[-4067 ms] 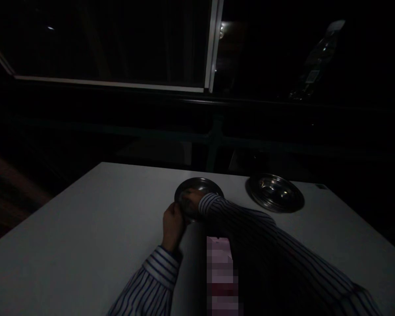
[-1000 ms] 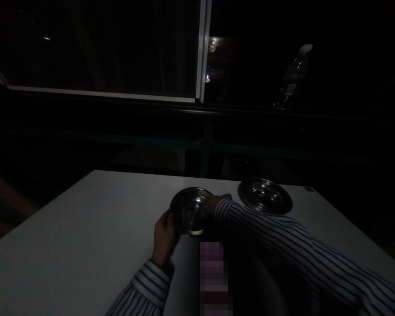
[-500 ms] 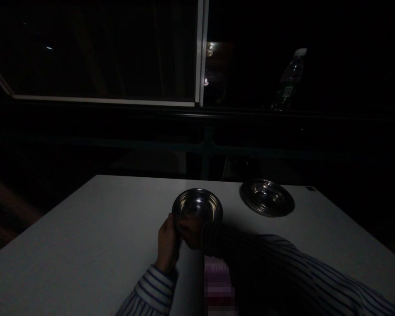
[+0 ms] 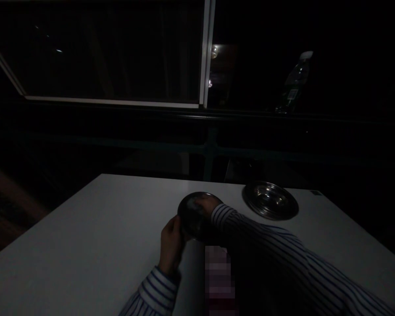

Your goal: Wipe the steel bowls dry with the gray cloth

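Observation:
A round stainless steel bowl (image 4: 192,226) is tilted just above or on the white table, its face dark; I cannot tell whether its inside or underside faces me. My left hand (image 4: 170,241) is closed on its near left rim, thumb up. My right hand (image 4: 209,204) reaches across to the far part of the bowl, fingers bent against its surface. By those fingertips shows a pale, blurred patch, perhaps a cloth or a reflection. Both sleeves are striped. To the right lies a stack of shiny metal dishes (image 4: 270,200), which neither hand touches.
The white table (image 4: 118,219) ends in a far edge behind the bowl. A pinkish, pixelated thing (image 4: 219,276) is at the near middle. Beyond, in the dark, stand a clear bottle with a white cap (image 4: 296,83) and a white-framed window (image 4: 118,102).
The bowl has turned from a bright, upward-facing interior to a dark, tilted face. My right hand has moved from the near rim up to the far part. My left hand still grips the left rim.

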Demonstrator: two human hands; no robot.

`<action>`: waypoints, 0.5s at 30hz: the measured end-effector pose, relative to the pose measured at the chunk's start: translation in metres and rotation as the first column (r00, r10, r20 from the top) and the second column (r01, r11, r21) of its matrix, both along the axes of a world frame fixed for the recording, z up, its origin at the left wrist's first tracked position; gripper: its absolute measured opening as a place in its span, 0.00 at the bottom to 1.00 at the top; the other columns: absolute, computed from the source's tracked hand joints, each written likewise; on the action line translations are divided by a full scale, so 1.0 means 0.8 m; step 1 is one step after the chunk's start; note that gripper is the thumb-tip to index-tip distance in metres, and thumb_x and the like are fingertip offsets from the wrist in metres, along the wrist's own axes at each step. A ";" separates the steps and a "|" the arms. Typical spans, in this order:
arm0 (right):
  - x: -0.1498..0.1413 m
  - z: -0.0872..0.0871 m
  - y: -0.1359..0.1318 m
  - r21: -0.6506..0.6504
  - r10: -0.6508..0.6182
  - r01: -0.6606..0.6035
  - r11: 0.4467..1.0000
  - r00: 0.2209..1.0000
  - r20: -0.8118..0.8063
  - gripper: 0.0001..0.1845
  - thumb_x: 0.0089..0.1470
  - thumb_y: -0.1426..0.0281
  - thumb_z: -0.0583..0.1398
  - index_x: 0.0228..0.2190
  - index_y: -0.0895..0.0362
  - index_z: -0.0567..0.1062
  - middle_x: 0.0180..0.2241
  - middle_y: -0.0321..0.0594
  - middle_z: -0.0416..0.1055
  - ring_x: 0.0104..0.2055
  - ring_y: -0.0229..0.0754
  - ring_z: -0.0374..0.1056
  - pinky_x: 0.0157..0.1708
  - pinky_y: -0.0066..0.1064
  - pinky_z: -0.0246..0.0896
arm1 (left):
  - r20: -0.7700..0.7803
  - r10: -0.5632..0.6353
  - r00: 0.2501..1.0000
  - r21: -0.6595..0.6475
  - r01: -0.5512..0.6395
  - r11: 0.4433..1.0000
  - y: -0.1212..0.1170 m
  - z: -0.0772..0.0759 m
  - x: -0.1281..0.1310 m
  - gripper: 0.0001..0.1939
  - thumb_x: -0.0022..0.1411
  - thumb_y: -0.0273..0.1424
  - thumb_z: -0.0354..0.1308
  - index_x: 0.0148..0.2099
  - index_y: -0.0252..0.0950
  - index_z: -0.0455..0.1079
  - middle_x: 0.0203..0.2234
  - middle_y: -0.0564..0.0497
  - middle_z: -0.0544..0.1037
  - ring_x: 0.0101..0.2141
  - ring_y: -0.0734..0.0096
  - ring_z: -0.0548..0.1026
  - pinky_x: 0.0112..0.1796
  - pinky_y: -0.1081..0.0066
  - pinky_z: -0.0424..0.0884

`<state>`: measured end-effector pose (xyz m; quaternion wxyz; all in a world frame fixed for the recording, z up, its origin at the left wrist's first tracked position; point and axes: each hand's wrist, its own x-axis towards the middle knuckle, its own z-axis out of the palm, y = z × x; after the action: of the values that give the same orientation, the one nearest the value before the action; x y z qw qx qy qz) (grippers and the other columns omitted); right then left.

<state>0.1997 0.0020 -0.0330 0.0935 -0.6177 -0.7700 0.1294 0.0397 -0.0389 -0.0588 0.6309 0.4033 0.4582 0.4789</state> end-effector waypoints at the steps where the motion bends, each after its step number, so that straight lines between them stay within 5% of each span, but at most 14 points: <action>1: -0.001 0.003 0.004 -0.037 -0.011 0.011 0.999 1.000 0.020 0.18 0.46 0.77 0.57 0.42 0.61 0.70 0.46 0.51 0.66 0.49 0.49 0.61 0.48 0.42 0.53 | 0.009 -0.011 1.000 -0.001 0.011 1.000 0.000 0.000 0.001 0.22 0.49 0.45 0.54 0.37 0.30 0.69 0.22 0.49 0.74 0.23 0.70 0.71 0.24 0.71 0.67; 9: -0.036 0.013 -0.013 -0.257 0.254 -0.284 0.924 0.956 -0.145 0.15 0.45 0.77 0.58 0.38 0.61 0.73 0.39 0.41 0.73 0.40 0.39 0.68 0.40 0.26 0.61 | 0.043 0.029 0.999 -0.044 -0.027 0.999 -0.002 0.002 -0.004 0.22 0.47 0.48 0.53 0.28 0.31 0.68 0.20 0.50 0.72 0.22 0.70 0.70 0.24 0.70 0.67; 11: -0.020 0.028 -0.031 -0.172 0.236 -0.284 0.943 0.938 -0.253 0.17 0.46 0.77 0.58 0.41 0.62 0.71 0.42 0.42 0.71 0.43 0.39 0.67 0.42 0.26 0.60 | 0.074 0.016 0.997 -0.064 -0.011 0.998 -0.003 0.004 -0.006 0.23 0.46 0.49 0.54 0.28 0.31 0.68 0.19 0.50 0.72 0.22 0.70 0.70 0.24 0.70 0.67; 15: 0.039 0.047 -0.089 0.154 0.139 -0.086 0.984 0.914 -0.382 0.14 0.50 0.71 0.55 0.40 0.57 0.72 0.39 0.42 0.72 0.41 0.41 0.69 0.40 0.32 0.63 | 0.082 0.006 0.997 -0.078 0.000 0.997 -0.001 0.004 -0.010 0.20 0.46 0.47 0.55 0.28 0.32 0.66 0.18 0.53 0.70 0.22 0.72 0.69 0.26 0.69 0.68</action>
<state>0.2312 -0.0694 0.0042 0.2790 -0.5262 -0.7771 0.2034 0.0314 -0.0399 -0.0556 0.6638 0.3576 0.4508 0.4778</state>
